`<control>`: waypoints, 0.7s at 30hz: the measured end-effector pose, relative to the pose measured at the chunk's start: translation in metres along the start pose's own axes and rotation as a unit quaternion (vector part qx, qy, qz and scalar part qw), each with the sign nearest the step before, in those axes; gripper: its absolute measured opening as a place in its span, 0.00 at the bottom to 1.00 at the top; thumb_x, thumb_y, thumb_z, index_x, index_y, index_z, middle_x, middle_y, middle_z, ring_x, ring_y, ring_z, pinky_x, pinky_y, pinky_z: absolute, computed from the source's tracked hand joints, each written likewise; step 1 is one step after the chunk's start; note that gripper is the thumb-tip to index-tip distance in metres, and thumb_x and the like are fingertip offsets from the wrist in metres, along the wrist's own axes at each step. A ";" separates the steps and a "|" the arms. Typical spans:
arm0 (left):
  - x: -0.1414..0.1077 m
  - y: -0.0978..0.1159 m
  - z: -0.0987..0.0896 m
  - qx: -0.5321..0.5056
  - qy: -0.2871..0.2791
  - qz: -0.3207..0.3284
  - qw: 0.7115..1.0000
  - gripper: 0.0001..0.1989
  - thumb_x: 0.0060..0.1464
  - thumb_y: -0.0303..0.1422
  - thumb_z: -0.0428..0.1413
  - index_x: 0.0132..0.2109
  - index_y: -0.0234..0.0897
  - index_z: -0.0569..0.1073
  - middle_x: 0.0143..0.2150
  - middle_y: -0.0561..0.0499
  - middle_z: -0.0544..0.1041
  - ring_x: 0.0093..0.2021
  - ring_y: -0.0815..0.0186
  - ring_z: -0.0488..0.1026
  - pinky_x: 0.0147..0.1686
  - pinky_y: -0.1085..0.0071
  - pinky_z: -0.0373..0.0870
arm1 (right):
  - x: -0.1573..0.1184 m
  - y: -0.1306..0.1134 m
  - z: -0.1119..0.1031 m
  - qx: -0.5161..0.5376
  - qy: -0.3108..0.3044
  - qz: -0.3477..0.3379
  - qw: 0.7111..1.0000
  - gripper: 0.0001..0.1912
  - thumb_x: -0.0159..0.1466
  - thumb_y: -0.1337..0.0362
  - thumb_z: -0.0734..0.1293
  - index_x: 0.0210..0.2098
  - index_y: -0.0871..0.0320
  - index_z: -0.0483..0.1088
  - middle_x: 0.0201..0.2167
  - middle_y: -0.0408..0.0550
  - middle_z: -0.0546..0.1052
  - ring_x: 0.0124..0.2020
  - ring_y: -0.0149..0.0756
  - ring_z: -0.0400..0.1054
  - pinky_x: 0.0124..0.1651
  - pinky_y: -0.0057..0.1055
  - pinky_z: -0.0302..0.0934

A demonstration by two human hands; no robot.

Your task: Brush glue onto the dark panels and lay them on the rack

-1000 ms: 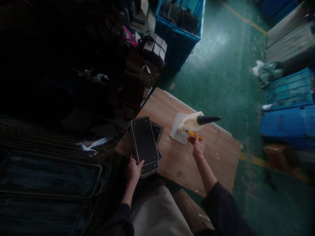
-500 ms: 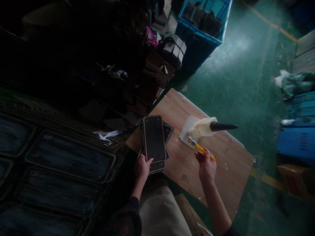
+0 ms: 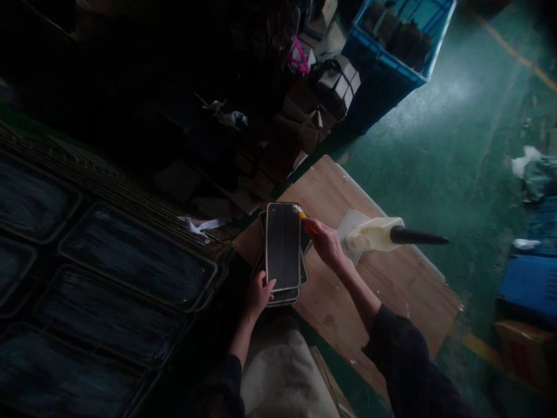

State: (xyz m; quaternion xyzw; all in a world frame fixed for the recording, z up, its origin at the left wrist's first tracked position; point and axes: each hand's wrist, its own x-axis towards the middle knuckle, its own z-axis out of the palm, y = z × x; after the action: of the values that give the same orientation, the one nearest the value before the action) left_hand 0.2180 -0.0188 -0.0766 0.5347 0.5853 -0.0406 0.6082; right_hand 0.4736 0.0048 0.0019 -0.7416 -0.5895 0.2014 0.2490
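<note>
My left hand (image 3: 260,293) grips the lower left corner of a dark rectangular panel (image 3: 282,247) with a pale edge and rounded corners. That panel lies on top of a small stack of similar panels (image 3: 285,296), turned at differing angles. In my right hand (image 3: 324,241) is a brush with a yellow handle (image 3: 310,222), fingers closed around it. Its bristles touch the panel's upper right corner. To the right, a cream plastic bottle (image 3: 374,233) with a long black nozzle (image 3: 420,235) lies on its side on a pale sheet (image 3: 351,220).
The stack and bottle rest on a wooden board (image 3: 383,302). Wide dark panels with pale rims (image 3: 139,255) spread across the left. Boxes and scraps (image 3: 337,84) crowd the far side, beside a blue crate (image 3: 387,64). Another blue crate (image 3: 528,284) stands at right.
My right hand has carried the brush left from beside the bottle to the top panel's upper right corner. My left hand still holds the panel. The whole view has shifted slightly.
</note>
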 end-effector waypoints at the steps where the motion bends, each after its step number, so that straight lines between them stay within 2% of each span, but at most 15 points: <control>1: 0.000 -0.002 0.000 -0.035 -0.013 -0.008 0.999 0.08 0.55 0.37 0.53 0.32 0.39 0.63 0.22 0.58 0.70 0.15 0.73 0.67 0.17 0.79 0.57 | 0.004 0.000 0.001 -0.016 -0.015 -0.008 1.000 0.14 0.71 0.63 0.58 0.54 0.55 0.67 0.45 0.51 0.77 0.41 0.38 0.73 0.39 0.28 0.63; 5: -0.001 -0.007 -0.001 -0.098 -0.021 -0.030 0.995 0.09 0.54 0.37 0.54 0.33 0.39 0.62 0.17 0.61 0.66 0.13 0.74 0.65 0.14 0.81 0.55 | 0.012 0.001 0.009 -0.074 -0.057 -0.027 0.995 0.16 0.71 0.63 0.57 0.56 0.54 0.67 0.42 0.51 0.77 0.36 0.38 0.72 0.35 0.27 0.61; 8: 0.000 -0.010 -0.001 -0.108 -0.020 -0.033 0.993 0.08 0.53 0.36 0.54 0.34 0.39 0.61 0.17 0.61 0.66 0.13 0.73 0.65 0.13 0.82 0.56 | 0.001 0.002 0.016 -0.090 -0.078 -0.019 0.993 0.15 0.71 0.63 0.57 0.54 0.54 0.68 0.41 0.51 0.78 0.35 0.38 0.72 0.34 0.27 0.60; 12: 0.003 -0.017 0.000 -0.116 -0.026 -0.020 0.993 0.08 0.54 0.36 0.54 0.33 0.39 0.61 0.17 0.61 0.67 0.13 0.73 0.66 0.13 0.81 0.57 | -0.046 -0.010 0.021 -0.077 -0.121 -0.007 0.990 0.14 0.72 0.62 0.57 0.53 0.53 0.68 0.37 0.49 0.78 0.32 0.36 0.71 0.32 0.27 0.59; 17: 0.004 -0.021 0.001 -0.131 -0.031 -0.023 0.991 0.10 0.55 0.38 0.54 0.33 0.39 0.61 0.18 0.60 0.68 0.13 0.73 0.65 0.13 0.81 0.56 | -0.121 -0.045 0.018 -0.020 -0.209 0.019 0.977 0.12 0.72 0.63 0.57 0.50 0.53 0.69 0.34 0.47 0.78 0.31 0.36 0.72 0.32 0.26 0.61; 19: 0.003 -0.021 0.000 -0.135 -0.032 -0.024 0.990 0.10 0.55 0.38 0.54 0.33 0.39 0.61 0.19 0.60 0.68 0.13 0.74 0.65 0.12 0.82 0.56 | -0.133 -0.055 0.014 0.030 -0.243 0.038 0.969 0.11 0.71 0.63 0.58 0.49 0.53 0.69 0.35 0.47 0.78 0.32 0.35 0.73 0.32 0.26 0.62; 21: 0.002 -0.019 -0.001 -0.140 -0.033 -0.022 0.989 0.10 0.55 0.37 0.54 0.33 0.39 0.61 0.19 0.60 0.68 0.13 0.74 0.65 0.12 0.82 0.56 | -0.127 -0.055 0.010 0.089 -0.273 0.051 0.957 0.11 0.71 0.63 0.59 0.49 0.53 0.69 0.35 0.46 0.78 0.32 0.34 0.74 0.32 0.25 0.63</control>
State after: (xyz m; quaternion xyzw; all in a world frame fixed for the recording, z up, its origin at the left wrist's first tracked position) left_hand 0.2053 -0.0253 -0.0899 0.4300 0.5761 0.0109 0.6951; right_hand 0.3964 -0.1080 0.0285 -0.6621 -0.5765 0.4600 0.1329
